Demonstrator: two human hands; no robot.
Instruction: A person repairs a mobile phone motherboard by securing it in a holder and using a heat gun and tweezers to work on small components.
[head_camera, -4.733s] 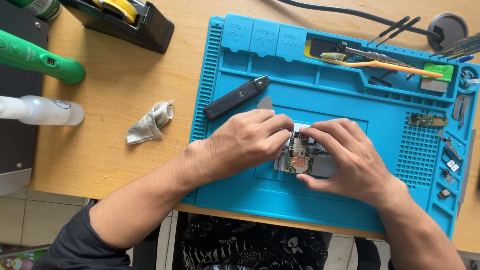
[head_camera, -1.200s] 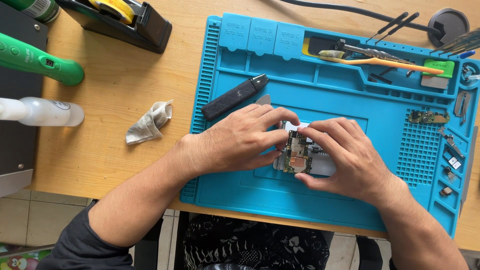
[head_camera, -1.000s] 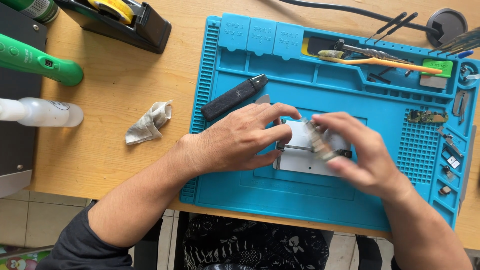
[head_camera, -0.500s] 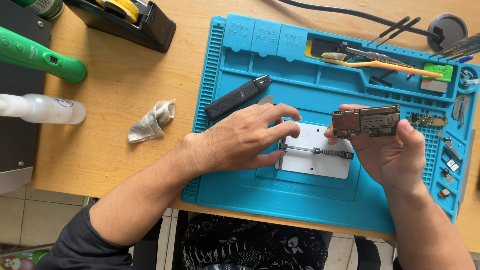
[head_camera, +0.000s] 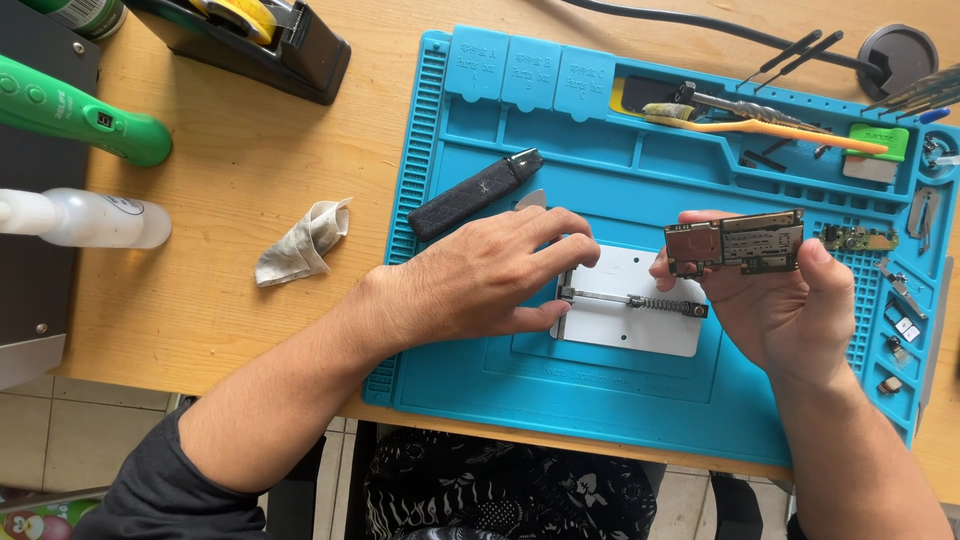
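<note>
Blue silicone is covering most of the wooden desk (head_camera: 250, 200) here, a ribbed work mat (head_camera: 620, 400) with trays along its top edge, and the person is working over its middle. Their right hand (head_camera: 790, 310) is holding a small circuit board (head_camera: 735, 242) lifted clear of the mat, fingers closed on it from behind and below with the thumb at its left end, seemingly so that the flat face is turning up toward the eyes for a look. That board is lying with its long axis running left to right, nearly level, its metal-shielded end pointing left toward the other hand and its darker end pointing right toward a smaller green board (head_camera: 858, 238) resting on the mat. The left hand (head_camera: 480, 285) is pressing down, palm low and fingers curled but gripping nothing, on the left edge of a white holding plate (head_camera: 640, 320); it appears to be steadying the plate so that it is not sliding about. A sprung clamp bar (head_camera: 630, 300) is lying across that plate, with nothing sitting in it. A black pen-shaped device (head_camera: 472, 194) is resting diagonally just above the left hand, and a crumpled cloth (head_camera: 303, 242) is sitting on the bare wood further left.
</note>
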